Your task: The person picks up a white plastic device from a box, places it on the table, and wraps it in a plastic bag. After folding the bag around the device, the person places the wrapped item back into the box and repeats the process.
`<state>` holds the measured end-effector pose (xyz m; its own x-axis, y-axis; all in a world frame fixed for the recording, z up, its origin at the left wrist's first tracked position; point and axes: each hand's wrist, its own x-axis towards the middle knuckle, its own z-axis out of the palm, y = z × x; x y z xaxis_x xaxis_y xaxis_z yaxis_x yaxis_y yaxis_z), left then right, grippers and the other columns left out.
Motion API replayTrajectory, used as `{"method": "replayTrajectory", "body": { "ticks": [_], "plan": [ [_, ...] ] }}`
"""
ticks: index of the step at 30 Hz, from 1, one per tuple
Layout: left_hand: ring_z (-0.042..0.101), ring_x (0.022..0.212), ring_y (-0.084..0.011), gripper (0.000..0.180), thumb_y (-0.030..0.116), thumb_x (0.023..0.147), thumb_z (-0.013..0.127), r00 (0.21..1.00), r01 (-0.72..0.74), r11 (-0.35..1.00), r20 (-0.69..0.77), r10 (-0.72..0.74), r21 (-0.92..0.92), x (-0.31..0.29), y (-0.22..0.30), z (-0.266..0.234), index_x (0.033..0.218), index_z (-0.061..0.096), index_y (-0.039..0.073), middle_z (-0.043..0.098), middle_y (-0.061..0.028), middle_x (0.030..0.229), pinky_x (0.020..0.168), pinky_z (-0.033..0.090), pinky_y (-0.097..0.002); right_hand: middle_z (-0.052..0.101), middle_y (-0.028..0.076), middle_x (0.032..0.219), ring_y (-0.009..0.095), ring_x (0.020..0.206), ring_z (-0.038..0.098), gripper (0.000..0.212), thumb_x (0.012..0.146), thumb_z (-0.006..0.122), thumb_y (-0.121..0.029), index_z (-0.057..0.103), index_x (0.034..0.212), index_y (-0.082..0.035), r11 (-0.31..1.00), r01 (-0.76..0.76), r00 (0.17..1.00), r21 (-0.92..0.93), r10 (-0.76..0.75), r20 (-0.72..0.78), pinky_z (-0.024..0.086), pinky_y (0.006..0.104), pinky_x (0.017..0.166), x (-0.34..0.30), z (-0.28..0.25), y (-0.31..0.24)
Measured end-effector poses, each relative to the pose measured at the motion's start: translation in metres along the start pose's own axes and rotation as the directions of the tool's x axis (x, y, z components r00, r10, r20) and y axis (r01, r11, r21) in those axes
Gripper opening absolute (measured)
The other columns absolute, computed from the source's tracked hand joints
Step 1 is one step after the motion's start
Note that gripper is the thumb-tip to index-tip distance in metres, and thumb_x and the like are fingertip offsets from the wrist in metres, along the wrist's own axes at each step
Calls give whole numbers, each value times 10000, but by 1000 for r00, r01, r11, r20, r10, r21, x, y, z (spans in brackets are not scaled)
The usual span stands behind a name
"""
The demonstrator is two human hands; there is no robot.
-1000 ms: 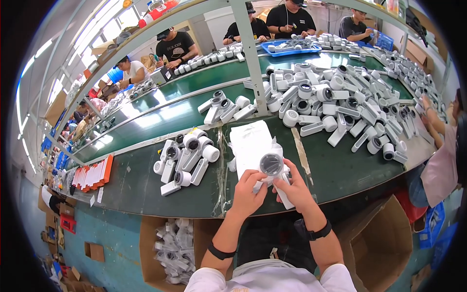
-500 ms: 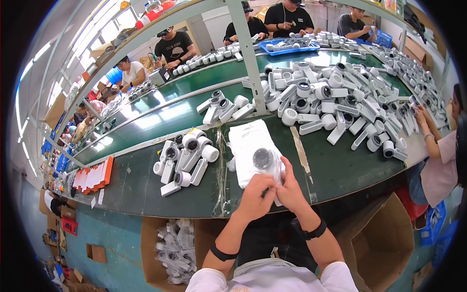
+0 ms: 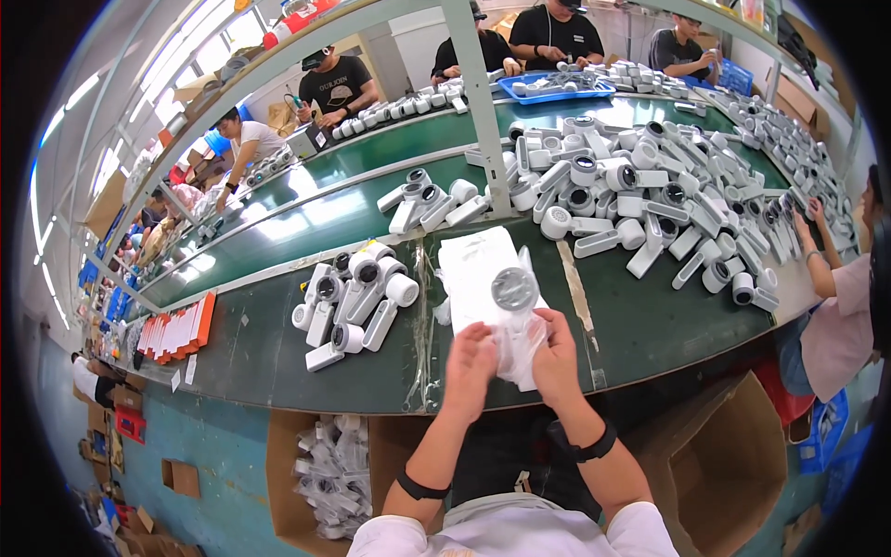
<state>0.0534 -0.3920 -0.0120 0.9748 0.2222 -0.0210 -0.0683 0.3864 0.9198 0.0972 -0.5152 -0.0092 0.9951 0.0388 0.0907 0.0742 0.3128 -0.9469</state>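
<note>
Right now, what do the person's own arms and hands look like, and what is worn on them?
Both hands, the left hand and the right hand, are bare, with no gloves. The forearms are bare too. A thin black band sits on the left forearm, and a wider black wristband on the right wrist. Short white sleeves show at the lower edge.

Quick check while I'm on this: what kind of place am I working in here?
Most likely a factory assembly or packing line. A long green conveyor belt carries heaps of identical white handheld devices, other workers sit along its far side, and a cardboard box of bagged units stands below it.
</note>
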Motion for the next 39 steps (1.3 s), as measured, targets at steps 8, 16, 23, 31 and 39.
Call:
{"method": "replayTrajectory", "body": {
  "ticks": [8, 16, 23, 31, 39],
  "plan": [
    [594, 1094, -214, 456, 187, 987, 516, 950, 287, 915, 204, -234, -284, -17, 9, -4, 1398, 327, 135, 529, -68, 1266, 761, 585, -424, 653, 148, 917, 270, 804, 625, 217, 850, 546, -2, 621, 1052, -26, 744, 321, 935, -586, -346, 74, 492, 320, 732, -14, 18, -18],
    [629, 909, -198, 486, 92, 930, 591, 981, -3, 979, -189, -36, -203, -27, 34, -68, 1350, 346, 83, 586, -85, 1134, 608, 586, -360, 641, 108, 760, 268, 656, 607, 98, 802, 677, -39, 672, 899, -33, 541, 661, 750, -520, -460, 475, 485, 339, 589, -30, 22, 0],
    [594, 733, -135, 393, 141, 868, 683, 523, 13, 736, -632, 572, 677, -51, 83, -222, 1170, 487, -16, 587, -108, 1002, 564, 487, -264, 669, 112, 746, 190, 638, 642, 143, 831, 694, -119, 686, 928, -14, 758, 389, 866, -523, -107, 489, 500, 282, 599, -29, -1, 21],
    [512, 1103, -399, 375, 105, 858, 622, 359, 464, 347, -531, 768, 815, -40, 73, -350, 1199, 496, 14, 557, -210, 1159, 937, 402, -445, 644, 66, 687, 96, 617, 585, 158, 879, 659, -136, 675, 943, 8, 836, 115, 932, -537, 96, 350, 474, 245, 598, -27, -16, 50],
    [390, 1237, -376, 529, 164, 741, 704, 660, 410, -208, -131, 740, 888, -1, 90, -283, 1231, 522, 84, 477, -145, 1307, 970, 351, -545, 618, 40, 670, 71, 599, 547, 150, 893, 648, -127, 664, 930, 18, 839, 114, 949, -532, 67, 309, 456, 231, 580, -27, -22, 54]
  ]
}}
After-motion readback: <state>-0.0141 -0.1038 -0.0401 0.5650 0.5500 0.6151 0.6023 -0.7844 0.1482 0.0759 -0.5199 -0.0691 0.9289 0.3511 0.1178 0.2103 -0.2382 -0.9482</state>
